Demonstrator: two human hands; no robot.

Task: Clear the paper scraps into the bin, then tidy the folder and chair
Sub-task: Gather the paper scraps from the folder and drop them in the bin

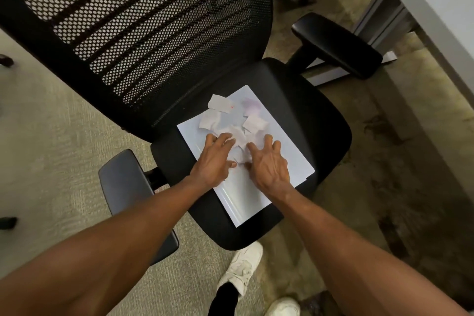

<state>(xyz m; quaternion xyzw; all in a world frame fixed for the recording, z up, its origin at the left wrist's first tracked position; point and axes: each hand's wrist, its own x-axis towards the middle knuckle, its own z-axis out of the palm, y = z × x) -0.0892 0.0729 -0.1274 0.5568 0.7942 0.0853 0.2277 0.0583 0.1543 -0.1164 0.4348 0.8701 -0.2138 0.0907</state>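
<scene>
A white folder [295, 161] lies flat on the black seat of an office chair [315, 120]. Several torn white paper scraps [230, 115] are heaped on the folder's far half. My left hand [214, 161] and my right hand [269, 164] rest on the folder side by side, fingers spread and curled around the near edge of the heap. A few scraps lie between and under the fingertips. Neither hand has lifted anything. No bin is in view.
The chair's mesh backrest [143, 25] rises behind the folder, with armrests at left [125, 187] and right [336, 43]. A desk edge [436, 7] and its metal leg stand at the upper right. Carpet surrounds the chair. My white shoes [243, 267] are below the seat.
</scene>
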